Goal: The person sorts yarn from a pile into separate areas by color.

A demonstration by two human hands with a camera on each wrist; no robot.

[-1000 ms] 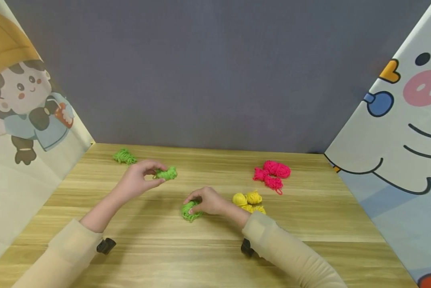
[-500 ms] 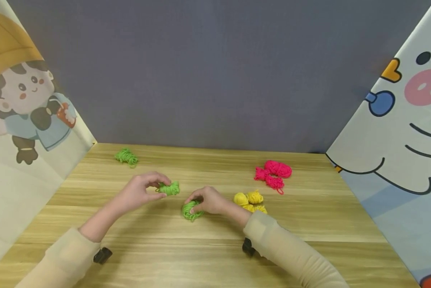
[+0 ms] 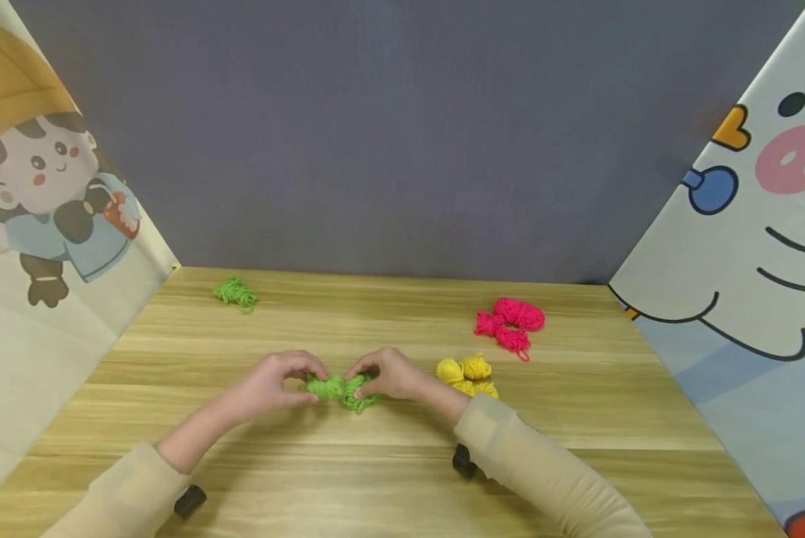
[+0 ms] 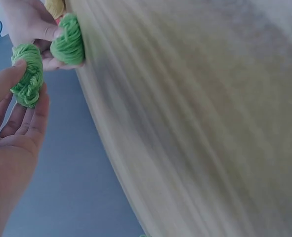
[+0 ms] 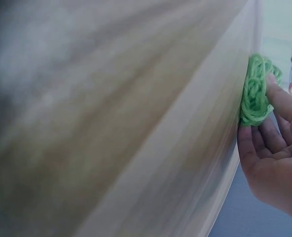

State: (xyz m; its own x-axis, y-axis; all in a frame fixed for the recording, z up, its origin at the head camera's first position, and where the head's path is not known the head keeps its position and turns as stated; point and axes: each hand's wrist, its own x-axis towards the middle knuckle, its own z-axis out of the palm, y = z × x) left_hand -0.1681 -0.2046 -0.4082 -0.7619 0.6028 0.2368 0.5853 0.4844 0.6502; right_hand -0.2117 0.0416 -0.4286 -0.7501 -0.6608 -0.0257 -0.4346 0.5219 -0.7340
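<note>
Between thumb and fingers my left hand (image 3: 285, 379) pinches a small bundle of green yarn (image 3: 325, 388). In the left wrist view this bundle (image 4: 28, 75) appears held off the table. My right hand (image 3: 390, 373) grips a second green yarn bundle (image 3: 359, 394), which rests on the table in the right wrist view, its loose loops (image 5: 256, 91) showing. The two bundles are side by side near the middle of the table; whether they touch I cannot tell. A third green yarn bundle (image 3: 236, 292) lies alone at the back left.
Several yellow yarn balls (image 3: 466, 375) lie together just right of my right hand. Behind them is a group of pink yarn bundles (image 3: 511, 326). A grey partition (image 3: 389, 142) borders the wooden table (image 3: 402, 478) at the back, with cartoon-printed panels (image 3: 732, 246) at both sides.
My left hand has come down and to the right, bringing its green yarn bundle beside the other one. My right hand has stayed in place, holding its bundle.
</note>
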